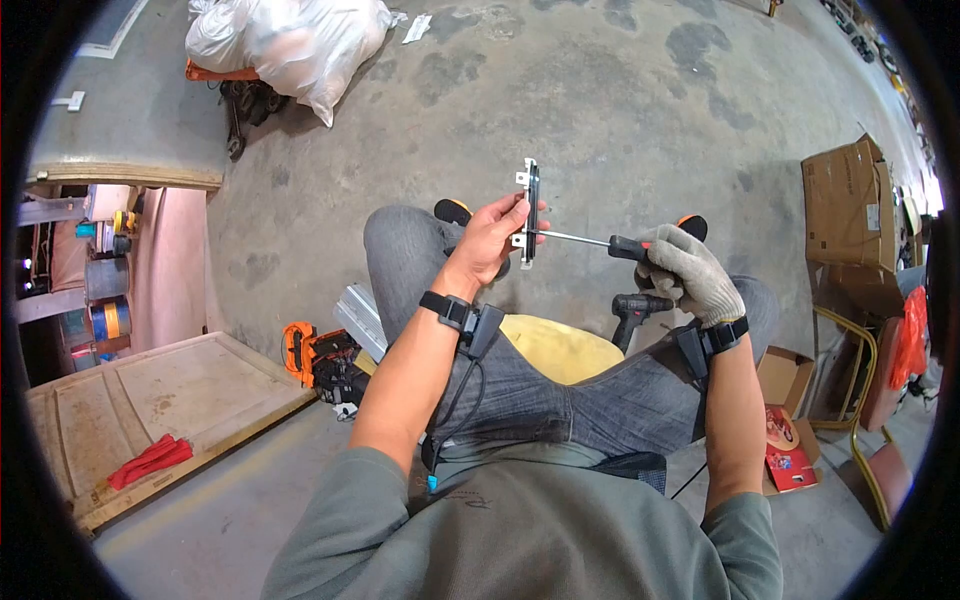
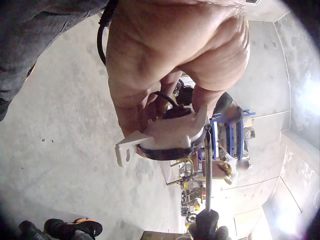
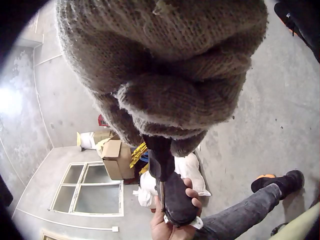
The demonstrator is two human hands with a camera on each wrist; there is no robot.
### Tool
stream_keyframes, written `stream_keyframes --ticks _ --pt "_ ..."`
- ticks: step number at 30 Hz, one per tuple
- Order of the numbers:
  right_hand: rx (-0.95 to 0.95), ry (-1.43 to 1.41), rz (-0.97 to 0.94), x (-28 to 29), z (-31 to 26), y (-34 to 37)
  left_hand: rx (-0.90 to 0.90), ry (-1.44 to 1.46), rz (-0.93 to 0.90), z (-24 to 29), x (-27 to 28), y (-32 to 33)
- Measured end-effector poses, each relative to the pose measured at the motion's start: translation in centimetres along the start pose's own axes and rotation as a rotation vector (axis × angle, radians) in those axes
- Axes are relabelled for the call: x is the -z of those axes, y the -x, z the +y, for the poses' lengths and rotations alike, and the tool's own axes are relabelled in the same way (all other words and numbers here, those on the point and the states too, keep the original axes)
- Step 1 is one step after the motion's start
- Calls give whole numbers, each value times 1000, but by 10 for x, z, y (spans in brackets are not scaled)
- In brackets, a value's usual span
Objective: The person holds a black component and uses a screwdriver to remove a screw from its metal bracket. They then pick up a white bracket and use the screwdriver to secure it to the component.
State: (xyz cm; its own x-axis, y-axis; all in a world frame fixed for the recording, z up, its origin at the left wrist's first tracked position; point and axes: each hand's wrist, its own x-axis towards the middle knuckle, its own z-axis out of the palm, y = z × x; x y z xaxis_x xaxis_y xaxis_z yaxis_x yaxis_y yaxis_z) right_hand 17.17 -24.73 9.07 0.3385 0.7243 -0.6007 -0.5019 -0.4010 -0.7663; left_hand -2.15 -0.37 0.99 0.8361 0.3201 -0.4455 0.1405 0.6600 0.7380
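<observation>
A: Note where your fitting is, and what your fingers have.

B: Your slim black-and-white fitting [image 1: 533, 200] is held up ahead of your knees [image 1: 392, 235], above the floor [image 1: 620, 130]. Your bare left hand [image 1: 486, 240] has thumb and fingers curled round its body. Your gloved right hand [image 1: 692, 272] is wrapped round the screwdriver [image 1: 628, 247], whose shaft reaches the fitting's edge. Cannot tell whether the tip is seated.

A: Handling?

B: Judged by eye: light and stiff, probably plastic, with a smooth dark face that might slide under your bare skin. The white tab [image 2: 131, 143] in the left wrist view looks thin, so likely the fragile part. Best hold for you: across the body, off the tabs, fingertips out of the shaft's line in case the driver slips.

A: Edges and room?

B: Tabs jut from one side of your fitting and could catch. Concrete floor spreads ahead of you. Your knees flank the work; the power drill [image 1: 632, 312] lies near your right thigh, so lower that hand with care. The cardboard box [image 1: 848, 205] is well apart, off to your right.
</observation>
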Motion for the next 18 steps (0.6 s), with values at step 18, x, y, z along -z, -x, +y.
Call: stream_keyframes --ticks 18 --pt "29 43 35 5 12 -2 1 10 -5 -5 4 0"
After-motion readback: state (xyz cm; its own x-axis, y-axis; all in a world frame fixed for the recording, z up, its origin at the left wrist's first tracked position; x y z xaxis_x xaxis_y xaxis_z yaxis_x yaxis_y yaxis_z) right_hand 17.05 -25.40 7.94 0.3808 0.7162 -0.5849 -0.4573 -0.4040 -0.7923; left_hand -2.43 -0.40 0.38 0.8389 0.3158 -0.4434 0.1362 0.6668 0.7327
